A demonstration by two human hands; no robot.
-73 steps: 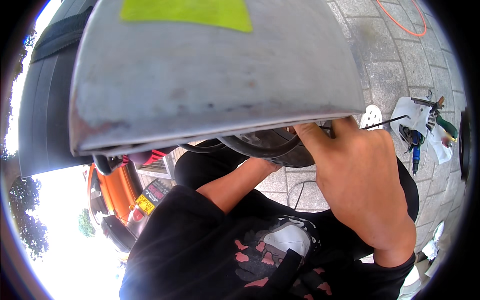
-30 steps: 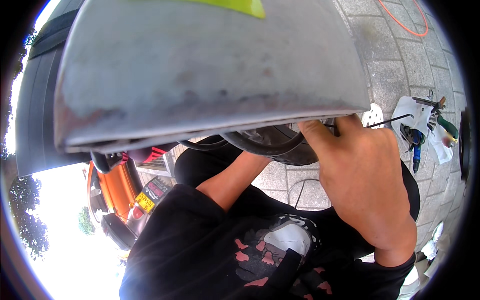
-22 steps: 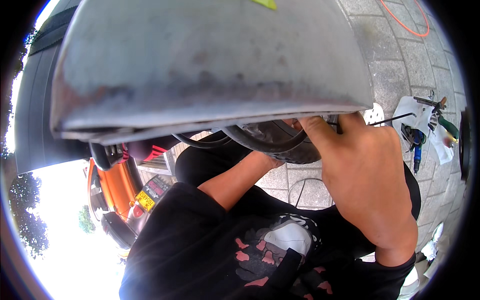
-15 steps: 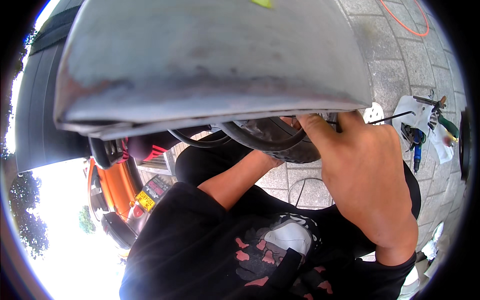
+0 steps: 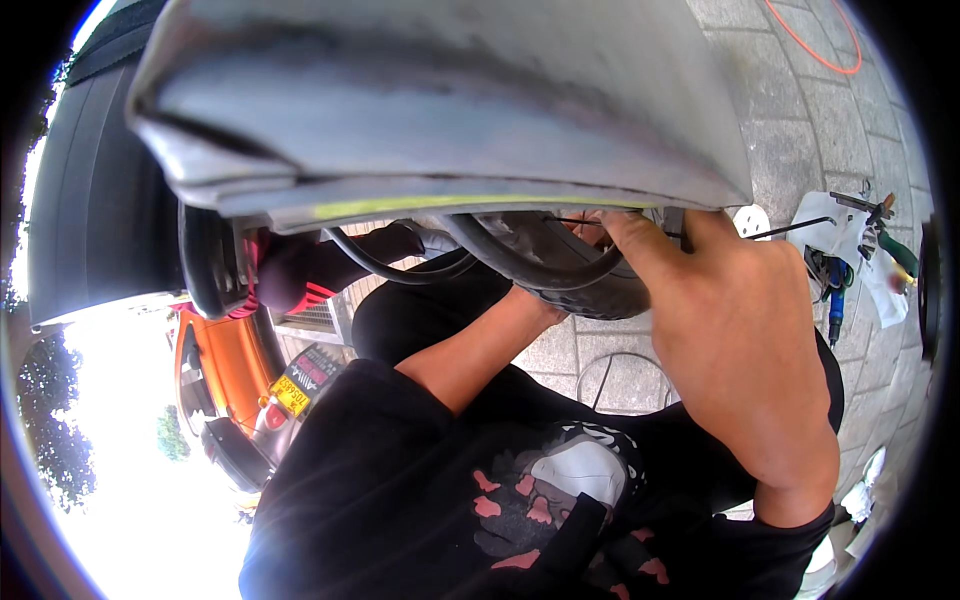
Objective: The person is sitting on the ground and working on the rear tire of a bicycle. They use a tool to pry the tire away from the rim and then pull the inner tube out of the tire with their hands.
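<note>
A worn grey panel or cover (image 5: 440,120) fills the top of the view, with a yellow-green strip along its lower edge. Beneath it shows a black knobby tyre (image 5: 600,300), with thick black tubes (image 5: 520,282) curving in front. My right hand (image 5: 735,330) reaches under the panel's right edge, fingers bent inward around something hidden. A thin black rod (image 5: 790,230) with a bent tip sticks out beyond that hand. Past the tyre goes my left hand (image 5: 543,308), of which mainly the wrist shows; the tyre and tubes cover most of its fingers.
Tools with green and blue handles (image 5: 838,315) lie on white sheets (image 5: 815,215) on the paving at right. An orange hose (image 5: 840,68) curves at the upper right. Another person's dark-clothed leg (image 5: 350,260) is at left, near an orange vehicle (image 5: 228,365) and a scooter (image 5: 285,415).
The grey panel has tilted, its lower edge rising to reveal the yellow-green strip and more of the tyre and tubes. Both hands stay in nearly the same place.
</note>
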